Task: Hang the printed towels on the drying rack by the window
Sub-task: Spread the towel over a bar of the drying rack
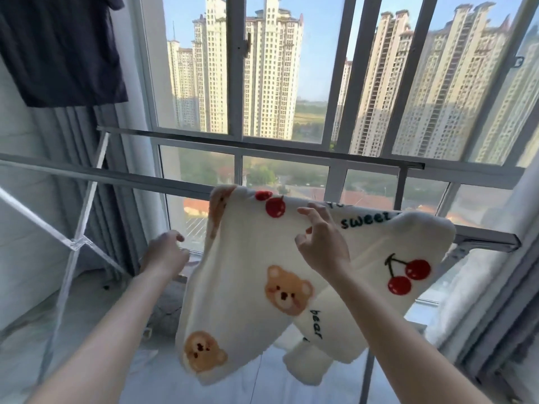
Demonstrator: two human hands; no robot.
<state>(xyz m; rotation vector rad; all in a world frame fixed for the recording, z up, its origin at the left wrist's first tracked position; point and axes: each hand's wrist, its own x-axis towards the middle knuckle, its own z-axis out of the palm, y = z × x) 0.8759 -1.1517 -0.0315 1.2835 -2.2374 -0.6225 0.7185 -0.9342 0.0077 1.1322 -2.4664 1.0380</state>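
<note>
A cream towel [250, 266] printed with bears, cherries and the words "sweet" and "bear" hangs askew over the near bar of the metal drying rack [122, 176], bunched toward the right end. My right hand [320, 240] hovers over its upper part, fingers spread, fingertips near the top fold by the bar. My left hand [166, 252] is just left of the towel's left edge, fingers loosely curled, with no cloth visibly in it. The towel's lower corners hang free below the bar.
A second rack bar [262, 147] runs farther back along the window [291, 83]. A dark garment [61, 51] hangs at upper left above grey curtains [87, 170]. The rack's crossed legs [77, 243] stand at left. Pale curtain fabric [495, 287] fills the right side.
</note>
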